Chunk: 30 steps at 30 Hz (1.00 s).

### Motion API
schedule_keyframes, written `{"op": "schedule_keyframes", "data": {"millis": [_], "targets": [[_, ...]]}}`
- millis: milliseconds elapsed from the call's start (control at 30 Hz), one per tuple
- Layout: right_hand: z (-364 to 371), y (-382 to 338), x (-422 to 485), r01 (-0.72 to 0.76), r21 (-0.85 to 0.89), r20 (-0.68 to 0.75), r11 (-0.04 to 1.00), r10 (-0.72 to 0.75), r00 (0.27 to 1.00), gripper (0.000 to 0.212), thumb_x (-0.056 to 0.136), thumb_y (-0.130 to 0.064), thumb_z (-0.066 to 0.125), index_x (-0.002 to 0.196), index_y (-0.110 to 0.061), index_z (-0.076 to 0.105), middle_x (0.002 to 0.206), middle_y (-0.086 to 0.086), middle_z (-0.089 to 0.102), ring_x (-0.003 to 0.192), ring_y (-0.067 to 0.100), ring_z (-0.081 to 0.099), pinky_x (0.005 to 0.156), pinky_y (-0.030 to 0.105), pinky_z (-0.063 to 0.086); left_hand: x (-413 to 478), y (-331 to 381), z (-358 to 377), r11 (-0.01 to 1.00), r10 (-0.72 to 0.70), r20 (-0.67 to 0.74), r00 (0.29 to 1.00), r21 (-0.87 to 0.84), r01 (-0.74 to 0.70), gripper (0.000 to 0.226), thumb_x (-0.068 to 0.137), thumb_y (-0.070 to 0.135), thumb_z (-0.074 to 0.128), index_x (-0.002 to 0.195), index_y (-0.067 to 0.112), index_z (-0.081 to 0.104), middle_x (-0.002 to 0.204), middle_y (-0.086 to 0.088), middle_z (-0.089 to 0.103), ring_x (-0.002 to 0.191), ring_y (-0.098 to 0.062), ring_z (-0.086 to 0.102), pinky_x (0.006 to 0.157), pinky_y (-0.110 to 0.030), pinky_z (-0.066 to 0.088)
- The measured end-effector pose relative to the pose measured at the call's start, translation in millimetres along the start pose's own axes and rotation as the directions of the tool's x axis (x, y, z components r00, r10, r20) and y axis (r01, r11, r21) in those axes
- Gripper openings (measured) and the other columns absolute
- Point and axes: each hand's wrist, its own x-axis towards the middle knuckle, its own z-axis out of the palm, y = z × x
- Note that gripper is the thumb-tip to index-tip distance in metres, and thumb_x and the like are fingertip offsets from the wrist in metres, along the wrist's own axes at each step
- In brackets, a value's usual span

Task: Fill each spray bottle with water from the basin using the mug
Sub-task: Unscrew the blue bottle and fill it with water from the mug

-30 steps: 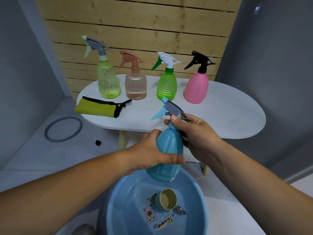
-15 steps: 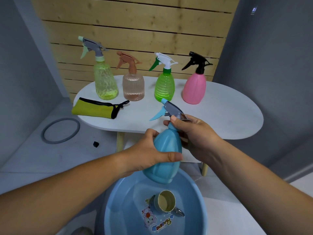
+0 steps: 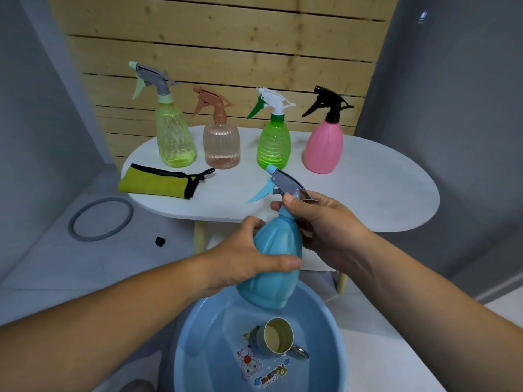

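Change: slight. The blue bottle (image 3: 274,250) has tipped a little further, its base swinging left; both grips are unchanged.

Head view, 1 of 1:
- Blue bottle: held tilted in the air, over the far rim of the basin (image 3: 203,343), spray head on.
- Left hand (image 3: 240,258): wrapped round the bottle's body, thumb across the front.
- Right hand (image 3: 328,230): fingers curled about the neck, just under the grey head.
- Mug (image 3: 276,339): on its side in the basin, below the bottle, untouched.
- Table (image 3: 382,188): 4 more bottles in a row, namely yellow (image 3: 175,140), peach (image 3: 222,148), green (image 3: 274,145) and pink (image 3: 324,148), all capped.

Step, as judged: unscrewing the head. Method: brace the body with the left hand, turn the collar rather than the trigger, stay over the basin, then lift the head straight out so any tube clears the neck. Filling is not yet begun.
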Motion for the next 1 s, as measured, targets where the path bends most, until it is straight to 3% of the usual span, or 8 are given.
{"op": "schedule_keyframes", "data": {"millis": [200, 300, 400, 500, 633, 767, 1000], "targets": [[-4, 0, 1, 0.005, 0.002, 0.022, 1.0, -0.005, 1.0, 0.017, 0.091, -0.026, 0.067, 0.106, -0.02, 0.068, 0.108, 0.002, 0.075, 0.093, 0.02, 0.066, 0.087, 0.032, 0.049, 0, 1, -12, 0.992, 0.019, 0.128, 0.992, -0.124, -0.003, 0.06, 0.073, 0.03, 0.08, 0.129, 0.02, 0.063, 0.121, -0.012, 0.073, 0.114, -0.031, 0.07, 0.1, -0.047, 0.056], [-2, 1, 1, -0.009, 0.006, 0.025, 1.0, 0.009, 1.0, 0.019, 0.091, -0.026, 0.067, 0.109, -0.02, 0.069, 0.107, 0.002, 0.075, 0.094, 0.021, 0.066, 0.094, 0.037, 0.05, -1, 0, -10, 0.986, 0.02, 0.158, 0.987, -0.166, 0.007, 0.069, 0.068, 0.043, 0.08, 0.132, 0.025, 0.061, 0.123, -0.01, 0.073, 0.115, -0.03, 0.07, 0.102, -0.049, 0.054], [0, 0, 3, -0.012, 0.006, 0.011, 1.0, 0.012, 1.0, 0.017, 0.091, -0.027, 0.068, 0.106, -0.021, 0.069, 0.106, 0.001, 0.076, 0.095, 0.022, 0.065, 0.101, 0.043, 0.047, -1, 0, -3, 0.99, 0.013, 0.094, 0.996, -0.139, 0.0, 0.085, 0.057, 0.056, 0.084, 0.132, 0.027, 0.056, 0.12, -0.004, 0.074, 0.11, -0.024, 0.072, 0.101, -0.049, 0.057], [-1, 0, 4, -0.007, -0.006, 0.005, 1.0, 0.007, 1.0, 0.018, 0.091, -0.027, 0.067, 0.107, -0.021, 0.069, 0.106, 0.001, 0.076, 0.094, 0.022, 0.065, 0.094, 0.04, 0.047, 0, 0, -2, 0.998, -0.014, 0.033, 0.999, -0.062, 0.016, 0.091, 0.049, 0.055, 0.09, 0.127, 0.028, 0.051, 0.12, -0.004, 0.071, 0.106, -0.022, 0.073, 0.096, -0.049, 0.059], [-3, 2, 5, 0.003, -0.026, 0.022, 1.0, -0.002, 1.0, 0.018, 0.091, -0.028, 0.067, 0.108, -0.022, 0.069, 0.106, 0.001, 0.076, 0.095, 0.021, 0.066, 0.087, 0.035, 0.043, 0, 0, -10, 0.995, -0.012, 0.086, 0.996, -0.098, 0.02, 0.077, 0.059, 0.045, 0.09, 0.127, 0.023, 0.061, 0.117, -0.006, 0.074, 0.108, -0.025, 0.073, 0.1, -0.051, 0.057], [-5, 3, 9, 0.005, -0.005, -0.002, 1.0, -0.005, 1.0, 0.023, 0.091, -0.027, 0.067, 0.112, -0.02, 0.068, 0.107, 0.001, 0.075, 0.099, 0.02, 0.066, 0.093, 0.035, 0.047, 2, -3, -19, 0.99, -0.039, 0.159, 0.987, -0.126, 0.059, 0.06, 0.075, 0.028, 0.08, 0.131, 0.022, 0.062, 0.12, -0.01, 0.074, 0.113, -0.031, 0.071, 0.1, -0.049, 0.057], [-10, -2, 25, 0.057, -0.026, -0.133, 0.998, -0.06, 0.989, 0.017, 0.089, -0.03, 0.07, 0.104, -0.023, 0.065, 0.102, -0.004, 0.076, 0.086, 0.012, 0.061, 0.075, 0.029, 0.041, 3, -10, -31, 0.996, -0.072, 0.165, 0.984, -0.046, 0.08, 0.06, 0.07, 0.035, 0.081, 0.127, 0.025, 0.064, 0.116, -0.005, 0.075, 0.106, -0.024, 0.073, 0.088, -0.038, 0.06]]}}
